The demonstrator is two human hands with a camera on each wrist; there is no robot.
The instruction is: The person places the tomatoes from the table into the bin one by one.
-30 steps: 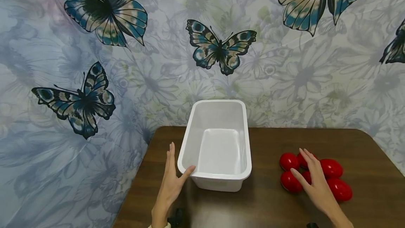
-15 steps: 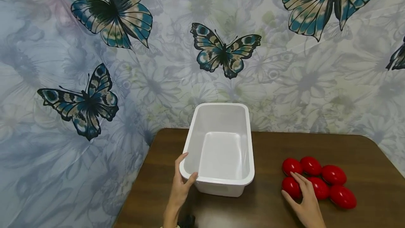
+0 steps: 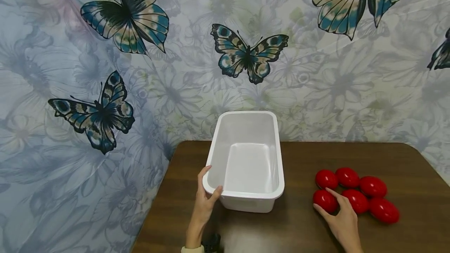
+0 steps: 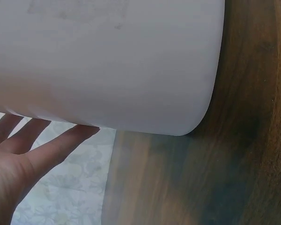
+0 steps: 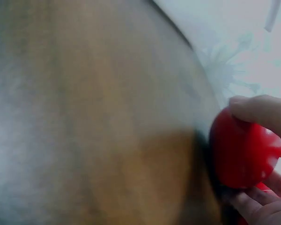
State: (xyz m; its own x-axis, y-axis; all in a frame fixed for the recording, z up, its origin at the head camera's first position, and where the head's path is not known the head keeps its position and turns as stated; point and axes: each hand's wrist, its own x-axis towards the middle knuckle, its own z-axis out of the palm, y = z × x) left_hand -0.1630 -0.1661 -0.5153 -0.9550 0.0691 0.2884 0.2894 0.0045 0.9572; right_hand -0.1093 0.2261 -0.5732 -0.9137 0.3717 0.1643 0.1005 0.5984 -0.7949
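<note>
A deep white plastic bin [image 3: 247,204] with a rounded rim stands at the back middle of the table. My left hand [image 3: 204,206] holds its near left corner, thumb at the front rim and fingers along the left side. In the left wrist view those fingers [image 4: 68,143] touch the bin's outer wall. Off to the right, my right hand [image 3: 341,220] grips a glossy red egg-shaped object [image 3: 325,201], the front left one of a cluster. The right wrist view has the thumb [image 5: 260,111] on one side of this red object and fingers on the other.
Several more red egg-shaped objects [image 3: 373,186] lie close together behind and right of the held one. The brown wooden table [image 3: 295,167] has rounded far corners. Behind it rises a wall [image 3: 183,81] covered in a butterfly and flower print.
My left hand has moved from beside the bin onto its corner. The right hand has come back from over the cluster and taken hold of the front left red object.
</note>
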